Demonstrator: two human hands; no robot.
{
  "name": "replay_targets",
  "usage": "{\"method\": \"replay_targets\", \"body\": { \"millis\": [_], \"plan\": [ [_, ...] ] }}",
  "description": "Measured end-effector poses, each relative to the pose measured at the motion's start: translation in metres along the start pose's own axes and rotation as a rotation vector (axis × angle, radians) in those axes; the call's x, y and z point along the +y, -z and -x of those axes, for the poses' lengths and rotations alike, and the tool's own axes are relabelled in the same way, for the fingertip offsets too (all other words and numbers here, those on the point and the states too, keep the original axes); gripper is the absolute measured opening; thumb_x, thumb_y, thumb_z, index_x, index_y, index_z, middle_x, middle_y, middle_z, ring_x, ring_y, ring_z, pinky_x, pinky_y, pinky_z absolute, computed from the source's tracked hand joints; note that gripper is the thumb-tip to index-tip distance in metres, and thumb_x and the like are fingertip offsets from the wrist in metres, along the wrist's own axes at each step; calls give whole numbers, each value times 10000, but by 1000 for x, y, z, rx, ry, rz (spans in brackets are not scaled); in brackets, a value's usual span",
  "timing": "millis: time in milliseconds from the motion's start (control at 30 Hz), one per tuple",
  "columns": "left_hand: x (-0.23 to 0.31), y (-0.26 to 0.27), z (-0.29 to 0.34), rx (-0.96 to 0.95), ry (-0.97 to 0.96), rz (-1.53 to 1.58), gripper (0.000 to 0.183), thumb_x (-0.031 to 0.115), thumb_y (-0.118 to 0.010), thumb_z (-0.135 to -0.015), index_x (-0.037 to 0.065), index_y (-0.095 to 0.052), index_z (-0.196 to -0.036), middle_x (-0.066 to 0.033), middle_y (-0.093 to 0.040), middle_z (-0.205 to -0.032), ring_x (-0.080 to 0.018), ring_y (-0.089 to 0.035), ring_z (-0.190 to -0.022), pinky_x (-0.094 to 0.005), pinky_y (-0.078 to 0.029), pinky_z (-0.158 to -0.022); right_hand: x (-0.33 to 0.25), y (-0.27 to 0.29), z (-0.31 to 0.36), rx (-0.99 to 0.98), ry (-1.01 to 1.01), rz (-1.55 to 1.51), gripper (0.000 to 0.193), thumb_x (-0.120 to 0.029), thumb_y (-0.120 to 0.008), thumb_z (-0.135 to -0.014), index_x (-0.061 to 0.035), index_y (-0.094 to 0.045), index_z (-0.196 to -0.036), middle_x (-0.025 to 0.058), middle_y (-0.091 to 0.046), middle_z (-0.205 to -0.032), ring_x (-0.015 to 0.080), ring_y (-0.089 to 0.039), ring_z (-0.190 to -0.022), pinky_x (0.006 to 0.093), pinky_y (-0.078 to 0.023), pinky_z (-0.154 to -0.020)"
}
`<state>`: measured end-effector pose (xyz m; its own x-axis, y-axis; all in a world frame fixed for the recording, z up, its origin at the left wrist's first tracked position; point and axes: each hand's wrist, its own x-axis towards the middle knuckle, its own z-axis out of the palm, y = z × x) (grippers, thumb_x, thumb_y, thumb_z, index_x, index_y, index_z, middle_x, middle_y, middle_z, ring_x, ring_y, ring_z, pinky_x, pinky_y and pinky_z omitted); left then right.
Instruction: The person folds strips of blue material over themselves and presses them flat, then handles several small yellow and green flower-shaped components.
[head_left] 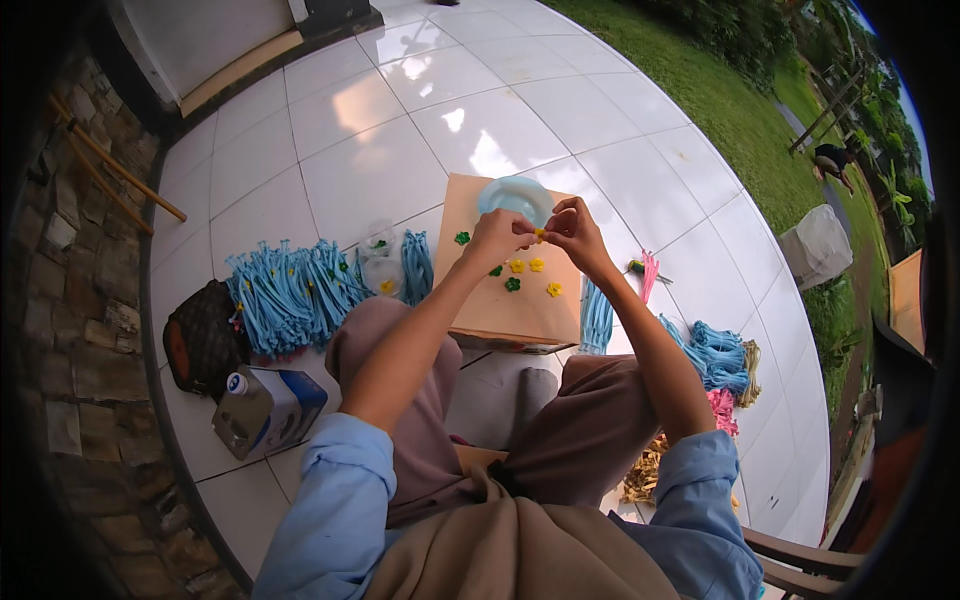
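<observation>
Over the far part of a cardboard box (480, 312), my left hand (503, 236) and my right hand (575, 238) meet with fingertips pinched. Between them is a small yellow flower-shaped piece (540, 236), partly covered by the fingers. Below the hands, loose yellow flowers (536, 265) and green flowers (513, 285) lie on the box top. One more green flower (462, 238) sits left of my left hand. Just beyond both hands stands a light blue plastic bowl (515, 198); its contents cannot be made out.
Bundles of light blue cords (290, 300) and clear plastic cups (381, 275) lie left of the box. A metal can (268, 408) and a brown bag (205, 338) are nearer the stone wall. More blue bundles (718, 355) and pink strands (650, 275) lie to the right.
</observation>
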<state>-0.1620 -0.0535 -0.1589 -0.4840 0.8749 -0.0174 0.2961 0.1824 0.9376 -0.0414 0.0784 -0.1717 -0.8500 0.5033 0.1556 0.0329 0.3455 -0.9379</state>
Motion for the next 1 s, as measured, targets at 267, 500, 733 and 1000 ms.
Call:
{"method": "replay_targets", "body": {
  "millis": [267,500,733,1000],
  "plan": [
    [-3,31,-8,349,19,-207,107,121,-653,-705,41,-665,-775,-92,-663,-723,-211,-652,-693,-300,-517,-645,0,-13,-11,-11,177,797,442,-291,-679,-748,-75,-526,-1102,149,-465,-1146,272,-398,-1114,420,-315,-932],
    [20,45,0,425,-28,-181,127,111,-672,-703,26,-661,-797,-99,-657,-769,-188,-652,-724,-275,-515,-670,16,-12,-6,-107,182,1145,528,-489,-666,-700,-158,-602,-1106,125,-361,-1269,338,-269,-1201,514,-207,-975],
    [27,46,5,414,-22,-191,133,108,-674,-710,24,-658,-811,-111,-650,-805,-207,-649,-757,-291,-515,-692,14,-18,-5,-87,208,1090,376,-324,-741,-642,-172,-668,-979,99,-379,-1257,330,-269,-1198,493,-204,-989],
    [22,42,5,406,-16,-247,123,121,-675,-707,41,-659,-799,-104,-662,-748,-212,-652,-714,-292,-512,-655,14,-24,-6,-90,161,1017,284,-255,-741,-645,-217,-681,-920,93,-396,-1231,330,-286,-1185,499,-234,-967]
  ]
}}
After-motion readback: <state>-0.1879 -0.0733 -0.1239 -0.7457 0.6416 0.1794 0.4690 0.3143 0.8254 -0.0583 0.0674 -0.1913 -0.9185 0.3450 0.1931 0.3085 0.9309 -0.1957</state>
